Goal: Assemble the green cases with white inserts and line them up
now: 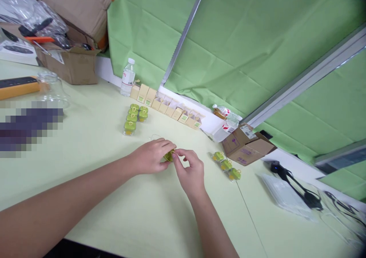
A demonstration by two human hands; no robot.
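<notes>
Over the middle of the table, my left hand (151,155) is closed around a small container with a green lid (168,156), mostly covered by my fingers. My right hand (192,172) pinches the near side of that lid between thumb and forefinger; whether it grips a loop there is hidden. Just beyond my left hand lies a thin clear item (156,137) too faint to name. Several matching clear containers with green lids (130,126) stand in two rows to the left. Three more green-lidded containers (226,165), with loops on top, form a line at the right.
Several small beige cartons (164,106) line the back edge, beside an upright water bottle (127,77). More bottles (225,130) lie near a cardboard box (246,145). At far right are a clear plastic stack (286,197) and black cables. A filled cardboard box (71,65) stands back left.
</notes>
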